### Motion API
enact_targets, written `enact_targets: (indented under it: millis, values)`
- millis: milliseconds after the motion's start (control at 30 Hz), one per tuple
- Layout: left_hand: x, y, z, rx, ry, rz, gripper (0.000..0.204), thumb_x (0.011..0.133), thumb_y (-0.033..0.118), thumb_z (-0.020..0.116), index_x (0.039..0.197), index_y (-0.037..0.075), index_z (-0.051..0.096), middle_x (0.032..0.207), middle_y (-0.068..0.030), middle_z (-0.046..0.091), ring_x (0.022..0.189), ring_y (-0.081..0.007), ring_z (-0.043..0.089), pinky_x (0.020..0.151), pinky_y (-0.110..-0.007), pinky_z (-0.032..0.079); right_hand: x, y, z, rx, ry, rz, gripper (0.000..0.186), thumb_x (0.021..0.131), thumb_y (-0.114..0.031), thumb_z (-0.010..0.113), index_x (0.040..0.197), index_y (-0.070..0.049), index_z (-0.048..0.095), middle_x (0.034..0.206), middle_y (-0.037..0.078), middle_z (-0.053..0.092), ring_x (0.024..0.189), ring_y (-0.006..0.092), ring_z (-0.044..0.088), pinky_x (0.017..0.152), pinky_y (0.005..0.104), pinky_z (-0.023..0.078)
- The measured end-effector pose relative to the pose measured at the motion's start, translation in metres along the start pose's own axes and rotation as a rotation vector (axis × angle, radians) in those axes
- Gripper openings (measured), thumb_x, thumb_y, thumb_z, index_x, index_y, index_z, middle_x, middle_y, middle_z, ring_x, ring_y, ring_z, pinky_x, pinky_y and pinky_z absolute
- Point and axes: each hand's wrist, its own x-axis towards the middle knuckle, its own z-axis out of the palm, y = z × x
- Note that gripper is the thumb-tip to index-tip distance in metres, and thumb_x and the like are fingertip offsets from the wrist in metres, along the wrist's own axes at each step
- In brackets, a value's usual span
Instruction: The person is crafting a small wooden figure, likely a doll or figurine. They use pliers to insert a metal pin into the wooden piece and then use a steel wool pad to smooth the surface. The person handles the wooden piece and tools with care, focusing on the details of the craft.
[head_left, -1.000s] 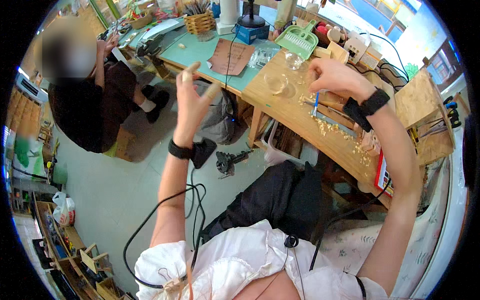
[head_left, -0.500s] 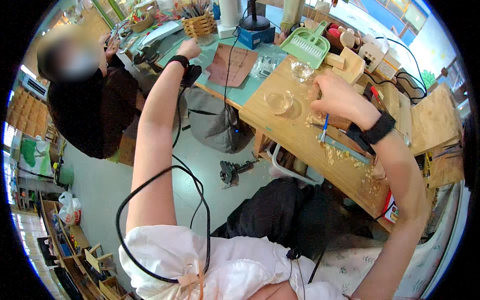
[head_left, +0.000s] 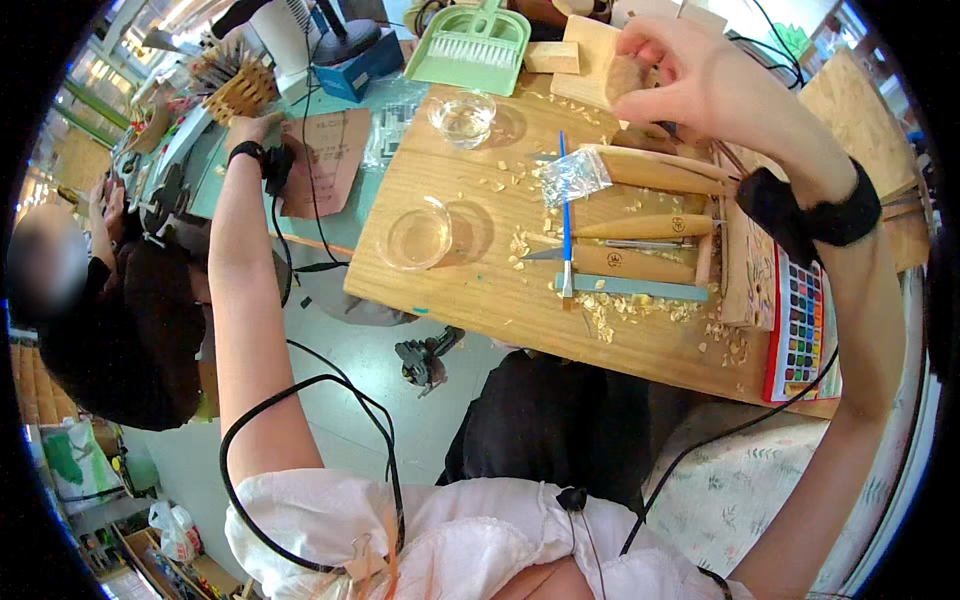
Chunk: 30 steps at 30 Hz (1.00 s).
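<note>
Pinching rounded brown piece [head_left: 626,82] in right grip [head_left: 692,82], left grip [head_left: 254,128] unclear (near woven basket [head_left: 240,95])

My right hand [head_left: 700,85] is over the far right of the wooden table [head_left: 480,295], thumb and fingers around a small tan piece [head_left: 627,80], shape unclear. My left hand [head_left: 255,128] is out by the wicker basket [head_left: 240,95] and brown paper sheet [head_left: 325,165]; finger detail too small to read. Before me: two clear bowls [head_left: 415,235], wood-handled carving tools [head_left: 650,228], blue paintbrush [head_left: 567,235] lying crosswise near a clear plastic packet [head_left: 578,175], scattered shavings [head_left: 600,320]. Paint set [head_left: 800,330] at right edge, green dustpan [head_left: 470,65] at back. Seated person [head_left: 140,340] far left.
</note>
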Motion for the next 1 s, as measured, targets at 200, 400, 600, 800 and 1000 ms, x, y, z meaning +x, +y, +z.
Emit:
enact_targets:
  millis: [200,400,600,800,1000]
  values:
    - [-0.010,0.003,-0.011,-0.005,-0.040,0.016,0.076,0.060,0.056,0.073,0.110,-0.002,0.065,0.116,-0.0189,0.064,0.107,-0.0287,0.062,0.091,-0.037,0.047,0.041,-0.013,0.046,-0.152,-0.266,0.029,0.038,0.067,-0.026,0.074,0.088,0.004,0.063,0.080,0.019,0.065,0.075,0.0294,0.064,0.066,0.0363,0.051]
    - [-0.014,0.017,-0.008,0.073,-0.028,0.061,0.085,0.060,0.066,0.069,0.109,-0.004,0.065,0.117,-0.0210,0.062,0.108,-0.0327,0.060,0.090,-0.038,0.047,0.043,-0.017,0.068,-0.224,-0.201,-0.003,0.031,0.068,-0.024,0.072,0.080,0.004,0.068,0.079,0.023,0.066,0.078,0.0364,0.066,0.068,0.0425,0.054]
    - [0.015,0.004,0.025,-0.052,0.022,-0.052,0.108,0.059,0.065,0.076,0.134,-0.004,0.041,0.137,-0.0180,0.046,0.125,-0.0333,0.047,0.102,-0.045,0.038,0.023,-0.085,0.061,0.256,0.112,-0.401,0.040,0.072,-0.026,0.073,0.091,0.007,0.060,0.086,0.022,0.062,0.086,0.0357,0.062,0.079,0.0402,0.051]
    - [0.015,-0.002,0.015,-0.046,0.009,-0.031,0.101,0.060,0.060,0.077,0.132,-0.003,0.042,0.129,-0.0170,0.055,0.120,-0.0324,0.052,0.099,-0.043,0.041,0.012,-0.107,0.098,0.368,-0.157,-0.473,0.049,0.068,-0.015,0.073,0.112,0.001,0.056,0.098,0.018,0.060,0.092,0.0366,0.060,0.081,0.0409,0.049]
    - [-0.008,0.011,-0.005,-0.063,-0.009,0.012,0.088,0.061,0.055,0.076,0.120,-0.007,0.055,0.125,-0.0204,0.056,0.115,-0.0314,0.056,0.095,-0.039,0.045,0.016,-0.107,0.092,0.359,-0.146,-0.425,0.049,0.066,-0.011,0.071,0.111,0.001,0.057,0.097,0.019,0.061,0.086,0.0344,0.061,0.078,0.0396,0.050]
